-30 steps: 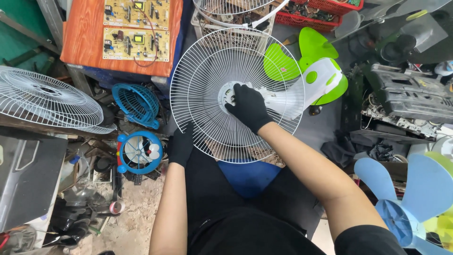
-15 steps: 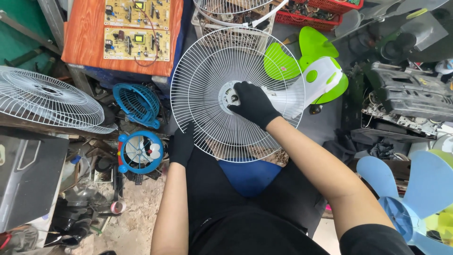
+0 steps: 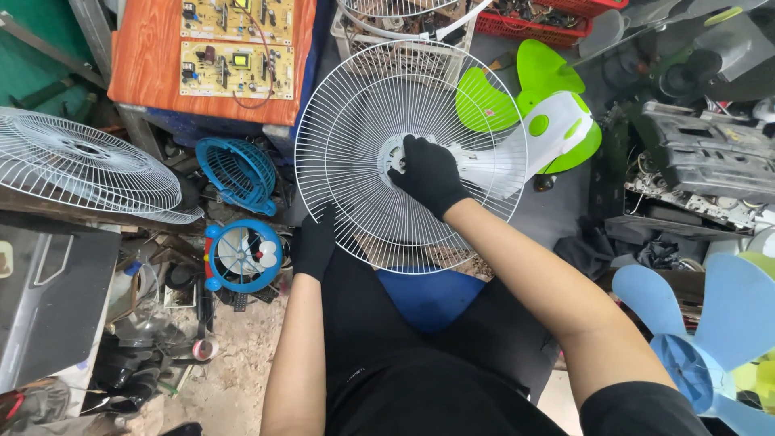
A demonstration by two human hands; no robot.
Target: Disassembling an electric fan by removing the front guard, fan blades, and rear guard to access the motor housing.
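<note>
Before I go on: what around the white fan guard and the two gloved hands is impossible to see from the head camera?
- Guard hub: covered by the right hand.
- Right fingertips' grip: hidden under the glove's back.
- Left hand palm: behind the white fan guard rim.
- Blue fan blade: cut off by the right edge.

**Materials and finishes**

The fan guard [image 3: 355, 145] is made of thin white coated wire, faintly glossy. The fan body [image 3: 517, 157] is smooth white plastic. Both hands are covered in matt black knit cloth; the green blade [image 3: 537, 69] is glossy plastic.

Black knit gloves on left hand [image 3: 313, 245] and right hand [image 3: 430, 174], bare forearms, black short sleeves, black trousers.
</note>
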